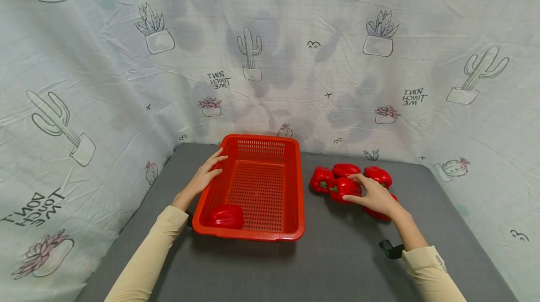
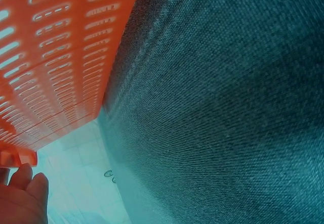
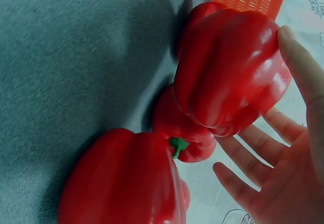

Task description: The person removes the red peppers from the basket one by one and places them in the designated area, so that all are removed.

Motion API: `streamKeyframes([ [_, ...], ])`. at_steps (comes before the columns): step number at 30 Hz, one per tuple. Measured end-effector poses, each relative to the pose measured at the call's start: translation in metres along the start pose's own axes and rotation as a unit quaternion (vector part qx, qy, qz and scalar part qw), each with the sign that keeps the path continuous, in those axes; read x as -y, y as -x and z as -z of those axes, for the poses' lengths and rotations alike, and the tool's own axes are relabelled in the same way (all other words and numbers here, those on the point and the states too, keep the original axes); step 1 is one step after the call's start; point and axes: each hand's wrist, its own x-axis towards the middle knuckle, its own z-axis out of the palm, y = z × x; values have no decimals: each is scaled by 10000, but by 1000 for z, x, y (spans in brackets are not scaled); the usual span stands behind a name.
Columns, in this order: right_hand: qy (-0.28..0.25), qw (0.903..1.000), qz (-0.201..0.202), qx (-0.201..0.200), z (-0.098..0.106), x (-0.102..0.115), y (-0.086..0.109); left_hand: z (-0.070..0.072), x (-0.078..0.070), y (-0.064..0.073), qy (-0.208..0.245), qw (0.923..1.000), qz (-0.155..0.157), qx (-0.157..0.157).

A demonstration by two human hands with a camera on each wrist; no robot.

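On the grey table stands a red plastic basket [image 1: 301, 189] with slotted walls. My left hand [image 1: 204, 176] holds its left rim; in the left wrist view, bent fingers [image 2: 35, 188] lie at the rim's outer side. One red bell pepper [image 1: 226, 216] lies in the basket's near left corner. To the right, my right hand [image 1: 377, 197] holds another red bell pepper [image 1: 343, 189] between thumb and fingers. The right wrist view shows the thumb on this pepper [image 3: 228, 72] and the fingers partly behind it. Whether it is off the table, I cannot tell.
Several more red bell peppers cluster around the held one, among them a pepper [image 1: 321, 179] on the left and a pepper [image 1: 377, 176] at the back right. A pale curtain [image 1: 270, 58] printed with cacti hangs behind and beside the grey table [image 1: 329, 264].
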Motion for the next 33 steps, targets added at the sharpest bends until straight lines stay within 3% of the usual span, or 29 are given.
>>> streamKeyframes([
  [16, 370, 9969, 692, 41, -3, -6, -2, -1, 1, 1, -111, 9999, -115, -62],
  [26, 642, 9956, 683, -28, -1, -9, -2, -1, 0, 1, -109, 9999, -95, -16],
  [28, 624, 9956, 698, -65, 0, -10, -2, -1, 6, 0, -114, 9999, -127, -8],
  [33, 679, 9948, 749, -119, 1, -13, -4, -1, 7, 1, -145, 9997, -181, -36],
])
